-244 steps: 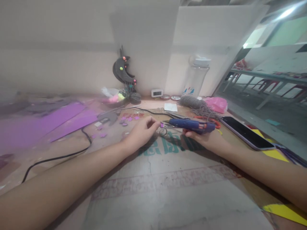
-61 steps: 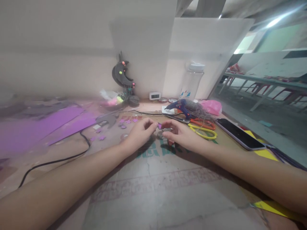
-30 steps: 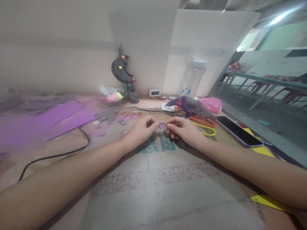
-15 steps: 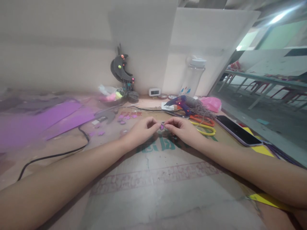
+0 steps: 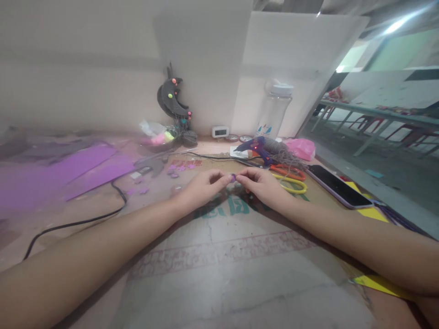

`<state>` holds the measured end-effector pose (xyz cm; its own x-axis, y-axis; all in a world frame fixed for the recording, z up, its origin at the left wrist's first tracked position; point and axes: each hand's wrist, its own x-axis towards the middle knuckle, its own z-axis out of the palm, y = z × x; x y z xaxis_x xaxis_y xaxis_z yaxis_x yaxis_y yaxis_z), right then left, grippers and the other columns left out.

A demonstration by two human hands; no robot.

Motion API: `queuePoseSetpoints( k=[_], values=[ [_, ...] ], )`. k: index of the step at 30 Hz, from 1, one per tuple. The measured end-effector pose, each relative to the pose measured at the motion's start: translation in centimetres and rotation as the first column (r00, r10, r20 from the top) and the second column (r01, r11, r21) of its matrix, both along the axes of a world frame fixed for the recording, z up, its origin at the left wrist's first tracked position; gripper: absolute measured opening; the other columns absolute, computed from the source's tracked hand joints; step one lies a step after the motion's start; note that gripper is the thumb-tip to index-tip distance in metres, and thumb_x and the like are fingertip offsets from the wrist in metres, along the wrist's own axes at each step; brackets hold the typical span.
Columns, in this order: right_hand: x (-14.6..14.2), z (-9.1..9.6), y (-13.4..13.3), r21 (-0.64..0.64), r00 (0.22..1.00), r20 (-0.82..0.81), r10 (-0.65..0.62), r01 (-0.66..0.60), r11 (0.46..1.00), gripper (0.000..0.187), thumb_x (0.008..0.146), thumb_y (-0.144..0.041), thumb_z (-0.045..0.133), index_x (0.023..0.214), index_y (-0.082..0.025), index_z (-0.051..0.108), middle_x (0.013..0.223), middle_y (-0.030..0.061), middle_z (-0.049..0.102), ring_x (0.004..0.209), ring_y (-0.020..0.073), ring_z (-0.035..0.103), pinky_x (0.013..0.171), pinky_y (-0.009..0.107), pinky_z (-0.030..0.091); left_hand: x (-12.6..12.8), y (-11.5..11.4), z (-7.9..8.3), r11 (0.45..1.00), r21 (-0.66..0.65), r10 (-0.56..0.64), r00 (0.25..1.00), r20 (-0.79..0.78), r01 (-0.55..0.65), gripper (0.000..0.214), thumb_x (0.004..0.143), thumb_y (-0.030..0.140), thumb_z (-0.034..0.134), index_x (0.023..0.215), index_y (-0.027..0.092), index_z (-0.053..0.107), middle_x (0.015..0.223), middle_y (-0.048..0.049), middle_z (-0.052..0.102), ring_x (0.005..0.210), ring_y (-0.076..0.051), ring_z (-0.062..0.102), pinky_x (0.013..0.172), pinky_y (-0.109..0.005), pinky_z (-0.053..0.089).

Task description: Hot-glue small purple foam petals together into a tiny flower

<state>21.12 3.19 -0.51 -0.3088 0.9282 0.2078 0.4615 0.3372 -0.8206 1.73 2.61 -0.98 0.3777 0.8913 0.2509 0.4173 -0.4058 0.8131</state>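
Note:
My left hand [image 5: 202, 186] and my right hand [image 5: 262, 184] meet fingertip to fingertip over the table's middle. Together they pinch a tiny purple piece [image 5: 233, 177] between thumbs and forefingers. Both hands are closed around it, their heels resting on a printed cardboard sheet [image 5: 219, 256]. A blue glue gun [image 5: 255, 147] with a red light lies just behind my right hand, nozzle pointing left. What else is attached to the purple piece is too small to make out.
Orange scissors [image 5: 288, 172] and yellow scissors [image 5: 291, 183] lie right of my hands, then a phone [image 5: 334, 186]. Grey yarn [image 5: 283, 153], a pink bag [image 5: 302, 148], a water bottle [image 5: 274, 113] and a small clock [image 5: 220, 132] stand behind. Purple foam sheets [image 5: 61, 171], purple cutouts [image 5: 176, 169], a black cable [image 5: 85, 217] are left.
Eight seconds ago my right hand held the glue gun at the purple piece; the gun now lies at the back. Since then both hands have closed in on the piece.

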Motion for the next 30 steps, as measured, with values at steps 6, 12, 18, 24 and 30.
queuePoseSetpoints(
  k=[6, 12, 18, 24, 30],
  values=[
    [-0.05, -0.03, 0.03, 0.010, 1.000, -0.011, 0.001, -0.001, 1.000, 0.027, 0.082, -0.043, 0.057, 0.083, -0.017, 0.065, 0.054, -0.0042, 0.049, 0.048, 0.0101, 0.044, 0.049, 0.024, 0.036, 0.11, -0.04, -0.22, 1.000, -0.017, 0.007, 1.000, -0.003, -0.007, 0.029, 0.084, 0.043, 0.051, 0.082, 0.017, 0.065, 0.073, -0.0020, 0.064, 0.067, -0.015, 0.056, 0.063, -0.027, 0.041],
    [0.04, -0.27, 0.10, 0.026, 1.000, 0.009, 0.004, -0.005, 1.000, 0.027, 0.083, -0.042, 0.056, 0.084, -0.017, 0.065, 0.056, -0.0041, 0.050, 0.049, 0.0094, 0.043, 0.049, 0.023, 0.036, 0.01, -0.07, -0.16, 1.000, -0.008, 0.008, 1.000, -0.008, -0.008, 0.028, 0.085, 0.040, 0.048, 0.077, 0.017, 0.063, 0.069, -0.0018, 0.064, 0.065, -0.016, 0.056, 0.064, -0.027, 0.042],
    [-0.04, -0.15, 0.05, 0.047, 1.000, 0.017, -0.009, 0.008, 0.999, 0.029, 0.082, -0.044, 0.057, 0.082, -0.015, 0.065, 0.057, -0.0039, 0.051, 0.050, 0.0091, 0.043, 0.049, 0.023, 0.035, 0.04, -0.14, 0.09, 1.000, 0.006, 0.029, 0.999, -0.037, -0.029, 0.029, 0.087, 0.040, 0.048, 0.078, 0.017, 0.063, 0.071, -0.0016, 0.065, 0.067, -0.015, 0.056, 0.063, -0.025, 0.041],
    [0.13, -0.29, 0.03, 0.082, 0.998, 0.063, -0.001, -0.005, 0.997, 0.029, 0.083, -0.043, 0.056, 0.083, -0.016, 0.066, 0.059, -0.0024, 0.055, 0.051, 0.0096, 0.046, 0.050, 0.023, 0.037, 0.01, 0.00, -0.24, 0.999, 0.030, 0.043, 0.997, -0.065, -0.041, 0.028, 0.085, 0.040, 0.053, 0.083, 0.015, 0.065, 0.074, -0.0020, 0.064, 0.065, -0.013, 0.054, 0.060, -0.024, 0.039],
    [0.03, -0.28, -0.13, 0.092, 0.998, 0.064, -0.002, -0.004, 0.996, 0.028, 0.083, -0.042, 0.056, 0.083, -0.016, 0.066, 0.065, -0.0005, 0.059, 0.053, 0.0099, 0.048, 0.050, 0.023, 0.037, -0.12, 0.08, -0.42, 0.999, 0.044, 0.017, 0.996, -0.085, -0.013, 0.031, 0.088, 0.042, 0.048, 0.082, 0.016, 0.064, 0.070, -0.0012, 0.064, 0.062, -0.013, 0.053, 0.059, -0.025, 0.039]
  ],
)
